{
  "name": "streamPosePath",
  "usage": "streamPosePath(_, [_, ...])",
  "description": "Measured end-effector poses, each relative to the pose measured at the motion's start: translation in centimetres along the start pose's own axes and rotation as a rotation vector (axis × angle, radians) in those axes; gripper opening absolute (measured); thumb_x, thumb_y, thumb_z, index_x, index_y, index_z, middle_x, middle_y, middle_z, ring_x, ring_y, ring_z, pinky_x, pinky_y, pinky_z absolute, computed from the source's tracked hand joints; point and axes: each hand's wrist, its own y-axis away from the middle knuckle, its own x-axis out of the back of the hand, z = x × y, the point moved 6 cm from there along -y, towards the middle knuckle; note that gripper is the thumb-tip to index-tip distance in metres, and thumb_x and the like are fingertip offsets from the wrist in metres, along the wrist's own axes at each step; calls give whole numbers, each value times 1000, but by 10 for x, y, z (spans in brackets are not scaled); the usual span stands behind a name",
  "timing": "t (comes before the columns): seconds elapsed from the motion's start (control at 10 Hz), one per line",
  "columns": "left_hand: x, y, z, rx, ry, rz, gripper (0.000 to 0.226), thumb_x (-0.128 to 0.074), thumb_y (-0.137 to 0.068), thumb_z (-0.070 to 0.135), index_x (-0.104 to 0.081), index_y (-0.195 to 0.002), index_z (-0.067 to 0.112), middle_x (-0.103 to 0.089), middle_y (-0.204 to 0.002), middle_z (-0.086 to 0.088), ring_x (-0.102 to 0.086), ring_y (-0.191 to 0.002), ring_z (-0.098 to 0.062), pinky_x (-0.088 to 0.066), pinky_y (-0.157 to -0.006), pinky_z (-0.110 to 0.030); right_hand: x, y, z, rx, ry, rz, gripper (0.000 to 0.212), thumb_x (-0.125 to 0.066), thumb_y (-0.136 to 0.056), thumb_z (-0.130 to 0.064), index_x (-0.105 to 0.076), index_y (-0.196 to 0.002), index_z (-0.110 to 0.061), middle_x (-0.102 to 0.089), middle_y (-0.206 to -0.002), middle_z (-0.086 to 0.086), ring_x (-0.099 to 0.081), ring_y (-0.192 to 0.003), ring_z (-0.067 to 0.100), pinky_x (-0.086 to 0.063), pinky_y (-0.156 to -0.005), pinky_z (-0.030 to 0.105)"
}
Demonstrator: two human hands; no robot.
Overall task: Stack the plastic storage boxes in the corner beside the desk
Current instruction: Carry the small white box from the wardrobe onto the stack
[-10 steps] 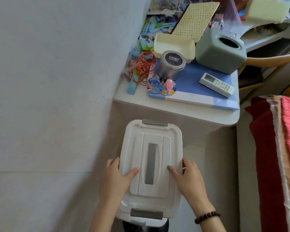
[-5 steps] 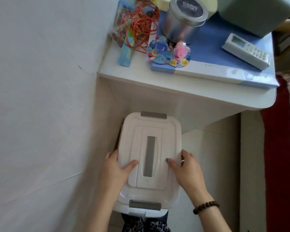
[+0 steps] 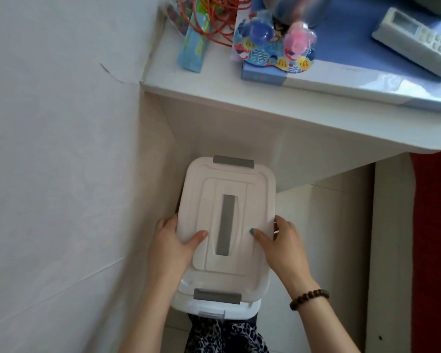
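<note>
Left fingers (image 3: 167, 224) pinched between box (image 3: 227, 266) side and wall (image 3: 61, 149): almost no gap there. Ahead of the fingers, the surface (image 3: 303, 123) overhangs the box's far end; its side panel (image 3: 227, 131) blocks that way. Right of the right fingers (image 3: 281, 222): open floor (image 3: 323, 225), then an upright white panel (image 3: 390, 250). Above the lid between both thumbs is free.

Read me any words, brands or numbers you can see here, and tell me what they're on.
No text can be read.
Remote control: display and button markings too blurred.
Toy package: only patterns, no legible words.
Storage box lid: plain, no label.
</note>
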Motion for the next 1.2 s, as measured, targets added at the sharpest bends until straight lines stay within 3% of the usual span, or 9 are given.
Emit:
streamPosePath(0.1, [3,-5,-2,2,-7,-8,65,-75,-63,54,-61,-116,19,-53,-105,0,-60,-90,-24,-53,-77,-39,-3,-1,-4,5,31,-2,34,-63,-86,-47,-51,-90,-16,-50,-94,-3,-50,-69,5,-35,-53,23])
streamPosePath(0.3, [13,-14,-4,-1,-38,-13,65,-74,-61,57,-61,-114,22,-53,-100,5,-61,-89,-24,-53,-76,-38,-7,-4,-19,10,56,-7,38,-62,-86,-48,-55,-98,-12,-54,-99,0,-59,-84,24,-51,-72,39])
streamPosePath(0.6, [6,-7,-1,28,-23,-69,63,-74,-69,50,-57,-120,17,-56,-110,-4,-59,-97,-26,-51,-82,-40,-8,0,-13,2,70,-16,39,-59,-89,-47,-52,-101,-10,-53,-105,3,-52,-77,19,-35,-53,25])
streamPosePath(0.7, [5,-6,4,33,-45,-106,64,-71,-75,47,-51,-127,15,-57,-118,-8,-57,-105,-28,-49,-86,-38,-6,2,-18,15,126,-52,48,-54,-92,-48,-50,-117,-7,-54,-108,5,-49,-76,18,-33,-52,24])
streamPosePath(0.8, [6,-3,12,75,-160,-181,83,-67,-81,45,-29,-144,7,-47,-138,-16,-48,-124,-32,-42,-99,-38,0,7,-25,13,268,-132,48,-54,-92,-44,-45,-122,-7,-55,-108,6,-48,-77,19,-37,-60,28])
streamPosePath(0.9, [17,4,30,25,-297,-193,81,-66,-82,44,-30,-141,2,-47,-137,-19,-47,-123,-35,-42,-96,-38,12,15,-34,35,385,-210,39,-60,-89,-38,-49,-113,-8,-60,-105,7,-53,-77,21,-42,-63,30])
streamPosePath(1.0, [34,19,53,-63,-373,-231,65,-63,-84,45,-44,-133,7,-52,-132,-13,-52,-118,-31,-45,-92,-38,30,27,-45,66,400,-276,47,-64,-86,-31,-53,-126,-8,-63,-116,8,-63,-93,25,-52,-75,33])
streamPosePath(1.1, [54,35,80,-134,-363,-263,48,-62,-85,45,-55,-124,17,-59,-124,0,-58,-107,-19,-49,-86,-34,52,43,-63,92,374,-294,60,-68,-85,-32,-46,-140,-18,-57,-134,1,-63,-100,20,-51,-80,30])
streamPosePath(1.2, [84,56,116,-268,-335,-154,39,-62,-84,45,-57,-116,23,-59,-117,8,-59,-98,-11,-46,-73,-28,83,65,-88,167,310,-216,59,-70,-84,-32,-49,-138,-22,-59,-130,-1,-60,-108,17,-50,-82,29])
